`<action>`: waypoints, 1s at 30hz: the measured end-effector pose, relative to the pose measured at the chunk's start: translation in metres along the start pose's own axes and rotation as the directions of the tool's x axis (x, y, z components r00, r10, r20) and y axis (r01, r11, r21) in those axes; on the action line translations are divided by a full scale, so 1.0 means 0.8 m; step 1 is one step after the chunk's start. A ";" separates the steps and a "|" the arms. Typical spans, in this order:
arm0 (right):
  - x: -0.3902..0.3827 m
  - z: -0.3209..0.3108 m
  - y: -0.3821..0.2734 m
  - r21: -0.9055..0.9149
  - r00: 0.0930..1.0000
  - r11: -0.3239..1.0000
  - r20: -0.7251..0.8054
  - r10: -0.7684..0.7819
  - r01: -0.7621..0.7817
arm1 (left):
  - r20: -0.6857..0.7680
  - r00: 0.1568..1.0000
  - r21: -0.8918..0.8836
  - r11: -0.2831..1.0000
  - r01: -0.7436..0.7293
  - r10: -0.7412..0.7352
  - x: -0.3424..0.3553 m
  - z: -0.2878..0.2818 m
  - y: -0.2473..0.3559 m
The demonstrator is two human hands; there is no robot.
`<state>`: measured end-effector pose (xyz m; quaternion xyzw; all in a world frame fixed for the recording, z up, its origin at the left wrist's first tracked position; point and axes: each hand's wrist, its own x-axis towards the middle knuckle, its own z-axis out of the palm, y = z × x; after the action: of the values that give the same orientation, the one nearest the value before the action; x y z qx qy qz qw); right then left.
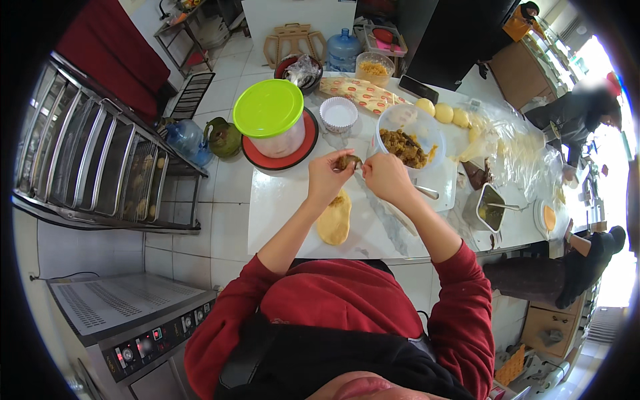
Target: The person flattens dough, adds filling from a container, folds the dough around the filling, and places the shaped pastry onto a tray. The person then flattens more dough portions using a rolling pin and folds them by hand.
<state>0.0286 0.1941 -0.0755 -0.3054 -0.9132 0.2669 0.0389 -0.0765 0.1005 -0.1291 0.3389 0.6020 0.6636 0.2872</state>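
The marbled table (277, 207) bears a clear tub (403, 119) of brown filling (407, 148); the right hand (387, 177) curls its fingers in, on what I can't tell; the left hand (327, 179) pinches nearly closed, just beyond oval dough (333, 227) on the table; its fingertips grip a brown lump (347, 162).

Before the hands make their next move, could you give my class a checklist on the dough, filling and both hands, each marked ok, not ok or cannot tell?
1. Flattened dough lying on the table: ok.
2. Dough closed over: not ok, it lies open.
3. Left hand holding the brown lump: ok, at its fingertips.
4. Right hand empty: cannot tell, its curled fingers hide any grip.
5. Filling uncovered in the clear bowl: ok.
6. Paper cups on the table: ok.
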 end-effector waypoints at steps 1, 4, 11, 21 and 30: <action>-0.004 0.005 0.000 -0.001 1.000 1.000 -0.004 -0.002 0.002 | 0.001 1.000 0.068 0.998 0.013 -0.013 -0.007 -0.002 -0.008; -0.019 0.016 0.002 -0.039 0.997 0.998 0.057 0.042 -0.040 | 0.008 0.999 0.149 0.988 0.031 -0.032 -0.027 -0.007 -0.021; -0.031 0.023 0.012 -0.047 0.984 0.996 0.155 0.084 -0.078 | -0.042 0.999 0.156 0.987 0.041 -0.035 -0.048 -0.010 -0.029; -0.007 -0.074 0.050 -0.142 0.970 0.971 -0.177 0.169 -0.195 | 0.120 0.987 0.364 0.920 -0.142 0.105 -0.052 -0.055 -0.097; 0.069 -0.036 0.142 -0.337 0.975 0.915 -0.098 0.200 -0.221 | 0.482 0.801 0.608 0.522 -0.598 0.355 -0.051 -0.074 -0.113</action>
<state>0.0517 0.3154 -0.1142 -0.4121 -0.9060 0.0951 -0.0162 -0.1011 0.0422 -0.2258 0.6738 0.6470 0.3566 0.0173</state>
